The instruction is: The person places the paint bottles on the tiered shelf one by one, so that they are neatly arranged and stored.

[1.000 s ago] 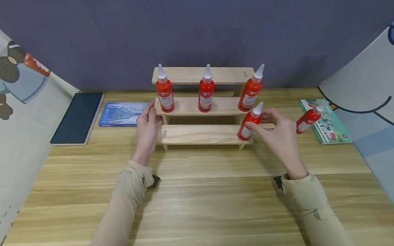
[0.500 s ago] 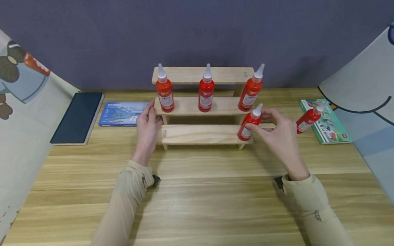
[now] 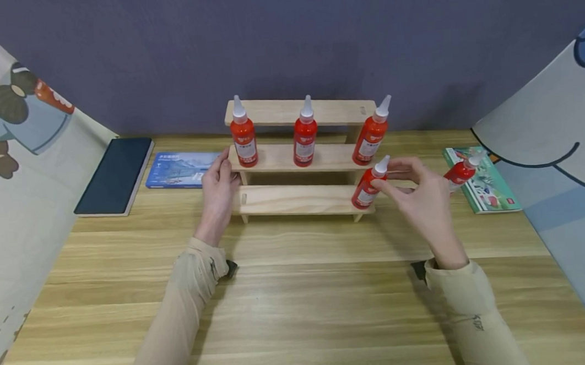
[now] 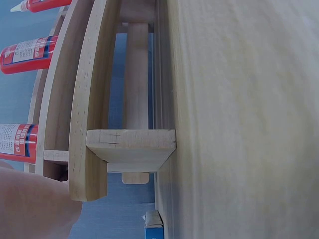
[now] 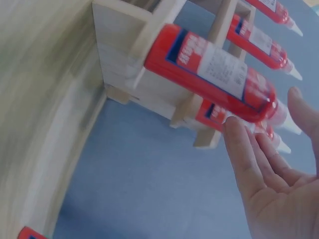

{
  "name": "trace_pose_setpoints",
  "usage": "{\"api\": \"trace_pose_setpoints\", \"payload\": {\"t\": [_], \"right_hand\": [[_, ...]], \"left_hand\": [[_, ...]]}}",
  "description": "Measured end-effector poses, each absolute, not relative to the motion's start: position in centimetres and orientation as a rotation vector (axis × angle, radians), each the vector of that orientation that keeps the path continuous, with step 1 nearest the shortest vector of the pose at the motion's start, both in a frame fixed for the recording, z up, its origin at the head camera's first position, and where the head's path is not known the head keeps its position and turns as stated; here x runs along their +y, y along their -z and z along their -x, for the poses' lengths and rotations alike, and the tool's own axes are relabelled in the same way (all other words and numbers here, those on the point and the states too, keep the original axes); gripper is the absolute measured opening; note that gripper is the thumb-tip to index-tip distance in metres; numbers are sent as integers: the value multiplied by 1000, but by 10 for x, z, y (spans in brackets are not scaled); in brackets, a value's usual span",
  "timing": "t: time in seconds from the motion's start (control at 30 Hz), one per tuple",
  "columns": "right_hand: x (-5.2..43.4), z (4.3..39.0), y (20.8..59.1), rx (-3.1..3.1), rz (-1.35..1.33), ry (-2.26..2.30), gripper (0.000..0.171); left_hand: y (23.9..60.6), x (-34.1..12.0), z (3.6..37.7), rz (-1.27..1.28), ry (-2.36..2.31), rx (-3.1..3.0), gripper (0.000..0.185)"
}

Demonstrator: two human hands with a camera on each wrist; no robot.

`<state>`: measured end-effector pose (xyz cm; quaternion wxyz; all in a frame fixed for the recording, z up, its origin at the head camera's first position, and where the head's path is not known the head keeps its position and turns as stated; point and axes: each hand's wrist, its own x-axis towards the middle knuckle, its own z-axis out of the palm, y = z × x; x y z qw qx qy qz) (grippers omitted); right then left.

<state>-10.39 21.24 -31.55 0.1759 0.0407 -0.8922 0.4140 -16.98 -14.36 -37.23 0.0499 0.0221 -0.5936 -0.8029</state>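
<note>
From right wrist — both hands (image 3: pixel 422 198) slack, fingers off btl (image 5: pixel 214 69); head view unclear.

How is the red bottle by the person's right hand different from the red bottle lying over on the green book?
The bottle by the right hand stands on the lowest step of the wooden rack; the bottle on the green book lies off the rack, tilted on the book. The right hand has its fingers at the first bottle's white tip; nothing touches the second. Both are red with white nozzles.

Both hands forward, fingers (image 3: pixel 405 168) relaxed
</note>
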Motion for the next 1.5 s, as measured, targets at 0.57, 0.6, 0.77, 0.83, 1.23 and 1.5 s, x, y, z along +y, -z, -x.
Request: {"api": "trace_pose_setpoints", "payload": {"t": [0.57,0.6,0.77,0.83,1.23,1.5], "right_hand": [[289,101,282,-2183,177,-1331,45],[293,101,281,-2178,191,-1323,45],[312,102,283,-2184,259,-1260,49],[318,102,286,-2209,307,-1243,52],[341,108,312,-2480,468,-1062,71],[350,110,325,-2527,489,-1017,72]], "left_hand": [[375,-146,169,-77,2431,-1810,47],[375,-146,169,-78,2432,-1807,47],[375,-146,168,-79,2441,-1796,47],[374,-146,169,-72,2446,-1792,47],[374,-145,169,-63,2443,-1804,47],[374,-143,169,-53,2444,-1798,46]]}}
